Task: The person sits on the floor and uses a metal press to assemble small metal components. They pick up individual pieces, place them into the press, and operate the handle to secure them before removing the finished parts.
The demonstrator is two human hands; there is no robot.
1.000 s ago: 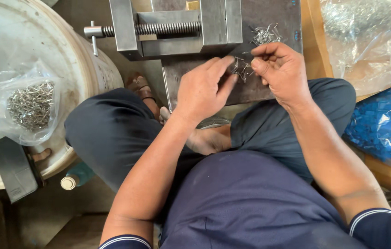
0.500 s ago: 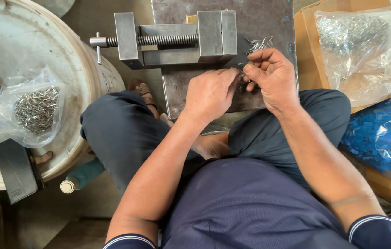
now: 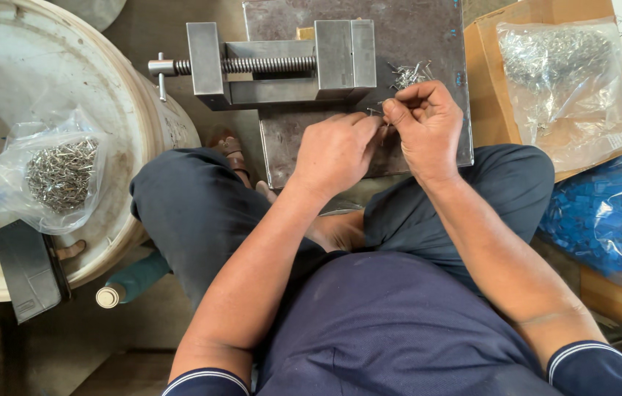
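Metal pins [image 3: 378, 112], thin and stiff, are pinched between the fingertips of the left hand [image 3: 334, 150] and the right hand [image 3: 428, 125], over the steel plate [image 3: 428, 29]. They are judged light, slippery, easily dropped, best held mid-shaft. More loose pins [image 3: 410, 73] lie just beside the vise [image 3: 282, 64]; bagged pins [image 3: 61, 174] rest in a white tub [image 3: 47, 66].

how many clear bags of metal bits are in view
2: one bag on the white drum at left, one bag on the cardboard box at right. Others may lie outside the frame.
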